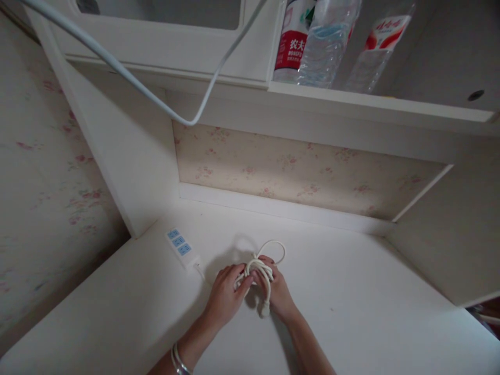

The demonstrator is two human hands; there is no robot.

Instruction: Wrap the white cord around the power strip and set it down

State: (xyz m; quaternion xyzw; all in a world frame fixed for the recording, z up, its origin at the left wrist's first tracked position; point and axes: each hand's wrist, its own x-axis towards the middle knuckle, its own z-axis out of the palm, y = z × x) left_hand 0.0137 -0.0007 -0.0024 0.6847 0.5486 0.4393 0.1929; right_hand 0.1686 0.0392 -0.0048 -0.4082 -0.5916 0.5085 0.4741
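Note:
A bundle of white power cord (259, 267) is held between my two hands just above the white desk. My left hand (225, 291) grips the bundle's left side with thumb and fingers. On the other side, my right hand (278, 289) is closed round the coils, its fingertips partly hidden by them. One loop of cord sticks out beyond the right hand. The cord's plug (265, 309) hangs down between my wrists. To the left lies a white power strip (179, 247) with blue socket faces, its cord running toward my left hand.
The white desk (351, 297) has side panels and a low back ledge (281, 205). Overhead, a shelf (375, 104) holds several plastic bottles (324, 47). A bent pale rod or cable (187, 122) crosses the upper left. Flowered wallpaper (289, 161) covers the wall.

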